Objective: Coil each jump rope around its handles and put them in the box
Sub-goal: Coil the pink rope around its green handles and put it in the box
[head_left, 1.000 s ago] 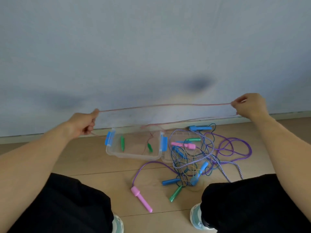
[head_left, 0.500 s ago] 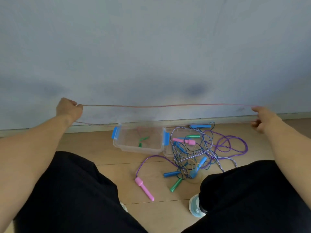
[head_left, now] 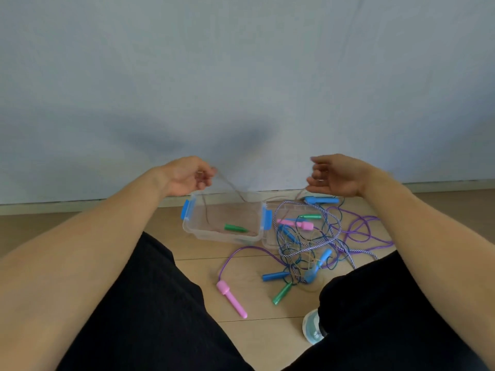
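Little of the task looks done. The clear box (head_left: 222, 223) with blue latches stands on the floor (head_left: 201, 266) against the wall, and in it lies one green handle (head_left: 235, 227) with a thin reddish rope (head_left: 230, 187) rising from it, loose rather than coiled round its handles. Just right of the box, what seems to be its lid (head_left: 270, 243) lies under a tangle of other ropes (head_left: 308, 245): a purple rope (head_left: 367, 236) whose pink handle (head_left: 231, 298) lies apart nearer the knees, a blue-and-white striped one, and blue, green and pink handles among them, none coiled. So every rope appears left to wind and pack. Both hands are raised above the box, fairly near each other, palms turned inward. The left hand (head_left: 187, 176) has its fingers curled, pinching the reddish rope, which drops from it slack into the box. The right hand (head_left: 336, 175) has its fingers loosely bent and somewhat spread; the strand is faint and blurred there, so I cannot tell whether they hold it or it merely passes near them.
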